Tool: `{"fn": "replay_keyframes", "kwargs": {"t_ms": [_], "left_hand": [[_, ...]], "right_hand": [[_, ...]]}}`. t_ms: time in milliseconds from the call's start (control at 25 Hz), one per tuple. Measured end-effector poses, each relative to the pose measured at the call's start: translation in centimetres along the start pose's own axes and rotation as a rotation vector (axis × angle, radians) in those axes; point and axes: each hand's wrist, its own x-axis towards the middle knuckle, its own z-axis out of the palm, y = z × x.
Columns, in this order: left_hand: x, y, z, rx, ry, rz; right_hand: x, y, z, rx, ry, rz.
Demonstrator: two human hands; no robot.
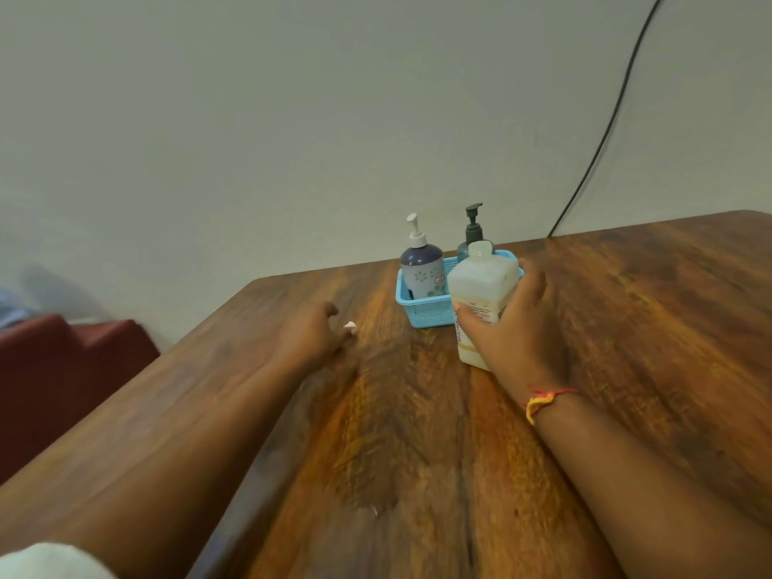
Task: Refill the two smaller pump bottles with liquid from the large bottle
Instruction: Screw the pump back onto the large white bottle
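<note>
Soap is sitting low in the big bottle (484, 302), which is standing upright on the wooden counter (626, 328), just in front of the blue basket (422, 313). The right hand (518, 328) is wrapping around its middle, fingers curling behind one side and thumb pressing across the label, so that grip is closing on the bottle. The cap looks to be off, though the top is a little blurry.

The left hand (313, 332) is resting on the counter, well apart from the bottles, fingers loosely bent. A small white thing (350, 325) is lying by its fingertips; I cannot tell if the hand is touching it or what it is.

The white-pump bottle (421, 269) is standing inside the basket. The dark-pump bottle (472, 240) is standing behind the big bottle, partly hidden.

The big bottle is probably a bit heavy and its plastic sides may bend when squeezed. With an open top, squeezing hard could push soap out. Holding the flat sides around the middle seems best. Soapy plastic might be slippery, so a second hand under it could help when tipping.
</note>
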Motion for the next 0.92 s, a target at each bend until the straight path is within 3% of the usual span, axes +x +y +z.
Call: {"fn": "replay_keyframes", "kwargs": {"t_ms": [320,440,600,720,840,920], "left_hand": [[0.0,-2.1,0.6,-0.009,-0.063,-0.106],[-0.5,-1.2,0.1,-0.098,0.007,-0.106],[-1.0,4.3,-4.1,-0.504,0.199,-0.072],[-1.1,9.7,-8.8,-0.797,0.351,0.057],[-1.1,13.9,-11.8,-1.211,0.327,0.174],[-0.7,15.6,-12.4,-1.353,0.306,0.189]], "right_hand": [[0.3,0.2,-0.3,0.059,-0.07,-0.001],[0.3,0.1,-0.3,0.088,-0.105,0.007],[0.3,0.2,-0.2,0.105,-0.1,-0.014],[0.2,0.2,-0.3,0.136,-0.122,-0.005],[0.2,0.0,-0.5,0.12,-0.124,-0.015],[0.1,-0.1,-0.7,0.108,-0.123,-0.011]]}}
